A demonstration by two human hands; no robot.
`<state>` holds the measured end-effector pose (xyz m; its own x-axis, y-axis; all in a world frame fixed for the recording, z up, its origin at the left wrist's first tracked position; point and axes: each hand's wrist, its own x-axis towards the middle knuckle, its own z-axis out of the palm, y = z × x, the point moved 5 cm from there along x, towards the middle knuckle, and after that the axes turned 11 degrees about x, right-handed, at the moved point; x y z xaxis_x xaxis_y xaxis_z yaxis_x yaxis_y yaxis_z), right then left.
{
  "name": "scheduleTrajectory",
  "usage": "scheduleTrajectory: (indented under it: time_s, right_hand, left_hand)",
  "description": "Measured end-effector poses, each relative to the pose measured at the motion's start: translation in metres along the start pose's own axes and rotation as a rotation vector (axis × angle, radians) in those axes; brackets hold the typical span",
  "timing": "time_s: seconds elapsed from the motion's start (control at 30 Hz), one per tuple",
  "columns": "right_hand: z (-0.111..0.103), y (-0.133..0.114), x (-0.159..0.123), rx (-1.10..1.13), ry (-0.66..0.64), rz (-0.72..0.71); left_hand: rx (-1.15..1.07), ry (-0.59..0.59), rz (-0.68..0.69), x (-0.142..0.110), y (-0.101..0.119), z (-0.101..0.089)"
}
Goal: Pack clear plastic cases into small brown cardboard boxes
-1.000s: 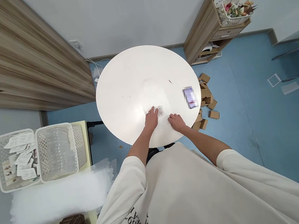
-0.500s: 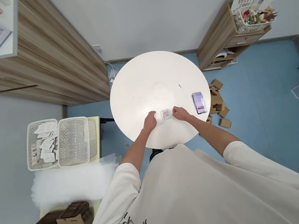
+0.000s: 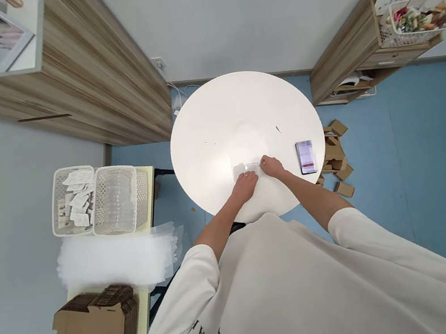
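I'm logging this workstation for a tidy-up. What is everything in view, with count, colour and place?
Round table: one, white, centre.
Small clear packet: one, transparent, on the table between both hands.
Phone: one, dark, at the table's right edge.
Small cardboard boxes: several, brown, on the floor right of the table.
Mesh baskets: two, white, on the left side table.
Flat cartons: a stack, brown, lower left.
Left hand: on the packet.
Right hand: on the packet.
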<state>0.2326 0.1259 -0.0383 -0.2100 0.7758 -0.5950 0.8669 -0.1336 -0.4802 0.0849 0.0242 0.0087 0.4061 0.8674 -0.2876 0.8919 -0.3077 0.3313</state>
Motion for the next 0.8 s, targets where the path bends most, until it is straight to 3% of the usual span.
scheduleTrajectory:
  time_s: [0.2,0.33,0.4,0.57,0.8]
  right_hand:
    - [0.0,0.001,-0.011,0.019,0.009,-0.036]
    - [-0.01,-0.002,-0.043,-0.078,0.229,-0.15]
    - [-0.009,-0.005,-0.062,-0.151,0.271,-0.218]
    - [0.013,-0.016,-0.084,-0.293,0.035,-0.413]
    - [0.033,-0.025,-0.082,-0.332,-0.027,-0.495]
  left_hand:
    - [0.0,0.052,-0.065,0.022,-0.014,0.015]
    - [0.008,0.065,-0.098,0.029,-0.018,0.02]
    - [0.009,0.071,-0.112,0.032,-0.019,0.021]
    - [0.014,0.066,-0.132,0.035,-0.021,0.017]
    - [0.024,-0.045,-0.092,0.014,-0.023,0.014]
